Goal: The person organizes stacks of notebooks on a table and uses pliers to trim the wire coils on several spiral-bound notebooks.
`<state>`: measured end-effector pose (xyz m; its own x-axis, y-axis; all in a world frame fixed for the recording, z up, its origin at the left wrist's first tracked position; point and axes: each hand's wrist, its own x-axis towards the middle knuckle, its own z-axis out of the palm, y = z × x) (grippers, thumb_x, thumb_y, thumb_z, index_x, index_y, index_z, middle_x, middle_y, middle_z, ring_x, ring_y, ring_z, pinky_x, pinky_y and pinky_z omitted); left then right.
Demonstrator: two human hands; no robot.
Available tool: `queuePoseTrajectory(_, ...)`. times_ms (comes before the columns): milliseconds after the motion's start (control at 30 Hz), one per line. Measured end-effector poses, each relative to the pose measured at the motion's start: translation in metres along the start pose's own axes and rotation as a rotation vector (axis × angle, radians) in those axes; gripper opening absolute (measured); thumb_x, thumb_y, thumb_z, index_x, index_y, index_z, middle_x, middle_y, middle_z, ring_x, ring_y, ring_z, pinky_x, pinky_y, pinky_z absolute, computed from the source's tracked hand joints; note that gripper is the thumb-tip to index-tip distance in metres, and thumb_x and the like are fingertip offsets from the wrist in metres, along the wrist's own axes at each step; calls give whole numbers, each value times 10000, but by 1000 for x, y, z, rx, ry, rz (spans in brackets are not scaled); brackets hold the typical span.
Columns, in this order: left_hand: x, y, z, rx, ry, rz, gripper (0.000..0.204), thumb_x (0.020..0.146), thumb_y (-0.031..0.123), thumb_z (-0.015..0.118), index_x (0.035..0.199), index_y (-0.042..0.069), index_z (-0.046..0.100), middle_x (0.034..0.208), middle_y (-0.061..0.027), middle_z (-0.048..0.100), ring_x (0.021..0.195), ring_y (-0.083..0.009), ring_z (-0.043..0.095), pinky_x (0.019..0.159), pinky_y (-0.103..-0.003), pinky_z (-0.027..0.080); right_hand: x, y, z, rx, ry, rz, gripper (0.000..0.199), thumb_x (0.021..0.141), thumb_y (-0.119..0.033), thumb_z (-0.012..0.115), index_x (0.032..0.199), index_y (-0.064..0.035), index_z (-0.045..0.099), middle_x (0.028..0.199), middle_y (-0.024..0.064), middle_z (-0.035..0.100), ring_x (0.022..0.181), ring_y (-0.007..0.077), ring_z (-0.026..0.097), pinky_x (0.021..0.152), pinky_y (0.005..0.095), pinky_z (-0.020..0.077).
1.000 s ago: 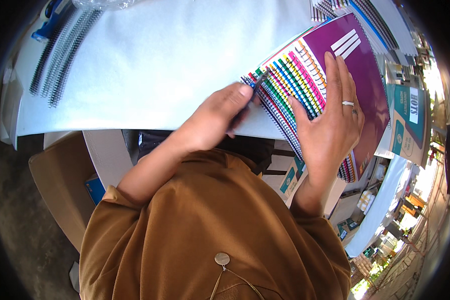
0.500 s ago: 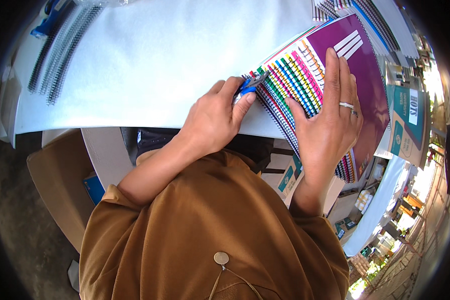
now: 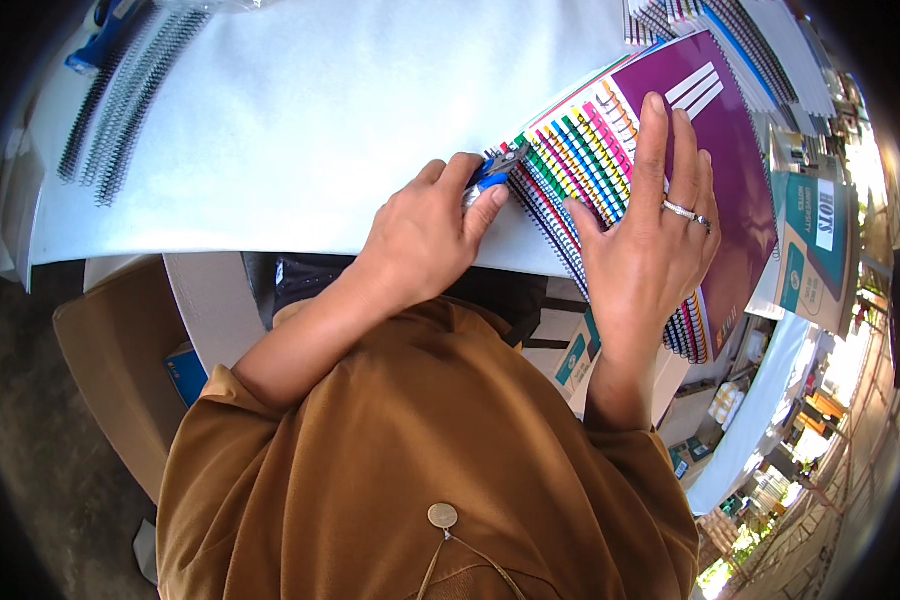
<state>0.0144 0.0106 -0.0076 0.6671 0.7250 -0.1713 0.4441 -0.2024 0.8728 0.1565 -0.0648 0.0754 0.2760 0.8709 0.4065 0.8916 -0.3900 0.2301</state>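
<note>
We see the left hand (image 3: 425,235) at the centre of the frame, fingers curled tight around a small blue-handled tool (image 3: 494,170) whose tip meets the upper end of the spiral binding (image 3: 555,220). The notebooks (image 3: 670,150) lie in a fanned stack in the upper right, purple cover on top, striped page edges stepping down to the left. The right hand (image 3: 645,245) lies flat and spread on that stack, gripping nothing, its palm over the lower spine and its fingertips on the purple cover. The stack's lower end reaches past the near edge of the white table (image 3: 300,110), toward the lower right. Left of the hands the white surface runs bare to the loose black coils (image 3: 110,120) in the upper left, well apart from the hands. A teal booklet (image 3: 815,250) sits just beside the stack at the right rim. A cardboard box (image 3: 110,370) stands below the table edge at lower left.
</note>
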Motion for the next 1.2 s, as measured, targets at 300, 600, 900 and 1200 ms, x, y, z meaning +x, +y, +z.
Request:
queuePoseTrajectory(300, 8, -33, -3, -1533, -763, -392, 636, 954, 527, 306, 1263, -7, 458, 990, -150, 588, 976, -307, 608, 820, -468, 518, -21, -4, 22, -216, 79, -126, 1037, 503, -318, 863, 1410, -270, 361, 1429, 118, 306, 1255, 303, 326, 934, 452, 312)
queuePoseTrajectory(600, 7, -14, -14, -761, -457, -311, 487, 984, 445, 325, 1148, 26, 511, 864, -101, 588, 740, -234, 622, 652, -385, 509, -20, -9, 15, -217, 27, -90, 810, 630, -329, 788, 1360, -321, 437, 1378, 104, 388, 1219, 302, 365, 933, 430, 312)
queuePoseTrajectory(900, -3, -25, -24, -765, -391, -251, 437, 973, 416, 406, 1165, 40, 521, 913, -82, 602, 831, -166, 604, 689, -316, 483, -23, -10, 17, -171, 16, -74, 988, 518, -388, 844, 1391, -283, 393, 1435, 157, 304, 1243, 324, 330, 944, 452, 296)
queuePoseTrajectory(1200, 14, -93, -82, 905, 619, -58, 545, 811, 347, 651, 1274, 100, 502, 1226, -150, 511, 1180, -306, 444, 1006, -492, 256, 20, 123, -53, 464, 151, 64, 846, 787, -520, 606, 1425, -61, 293, 1449, 174, 316, 1347, 327, 280, 1085, 434, 244)
